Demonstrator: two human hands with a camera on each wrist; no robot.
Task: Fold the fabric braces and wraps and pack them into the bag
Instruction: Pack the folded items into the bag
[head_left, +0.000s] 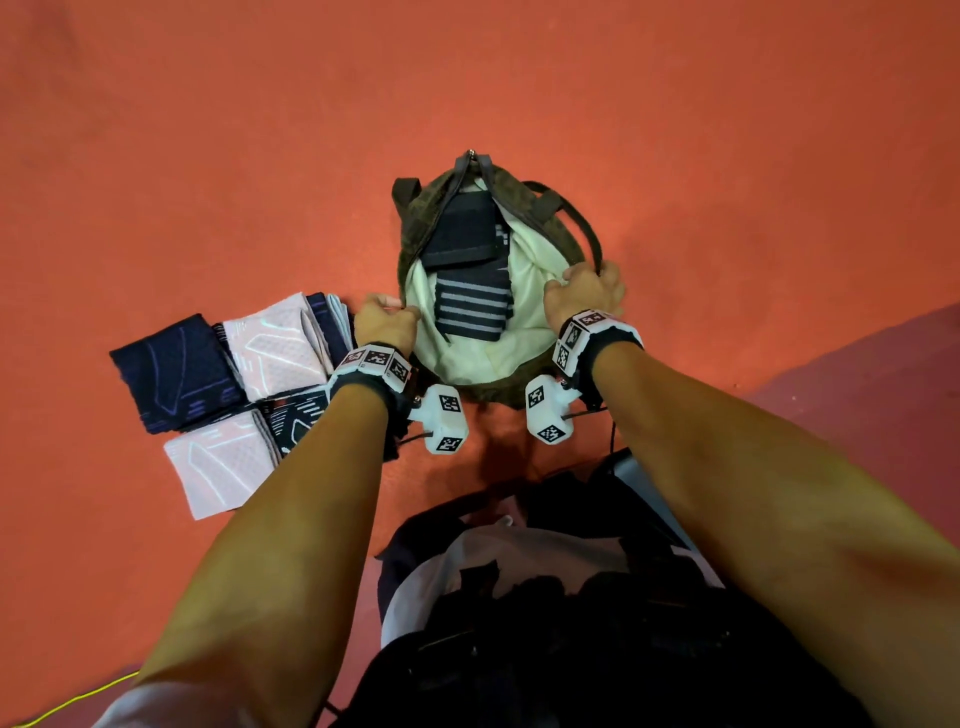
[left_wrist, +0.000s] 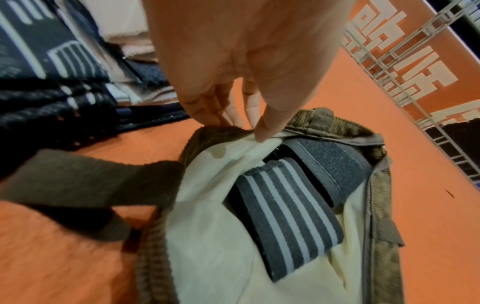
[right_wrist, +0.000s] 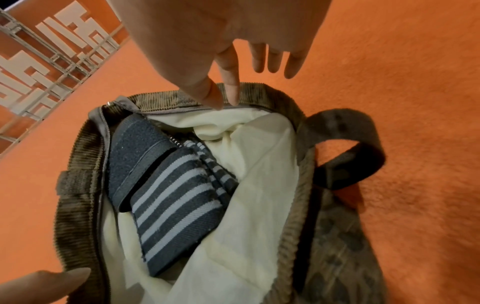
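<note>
The brown corduroy bag sits on the orange floor right in front of the person, its mouth spread wide so the cream lining shows. The left hand is at the bag's left rim, and the wrist view shows its grip closed there: thumb and fingers pinch the edge where corduroy meets lining. The right hand is at the bag's right rim; seen from that wrist, its thumb and forefinger nip the zipper edge while the other fingers hang straight beyond the rim. From above, that hand also lies against the dark carrying strap on the same side.

Inside the bag, toward its left wall, lie two folded pieces. A grey-striped dark wrap lies nearer the person, and a plain dark brace lies at the far end near the zipper pull, its edge overlapping the striped one.

To the left of the bag, on the floor, a cluster of folded fabric pieces lies close together, some navy with pale line patterns, some pale pink. The nearest of them sits just beside the bag's left rim, next to the left hand.
</note>
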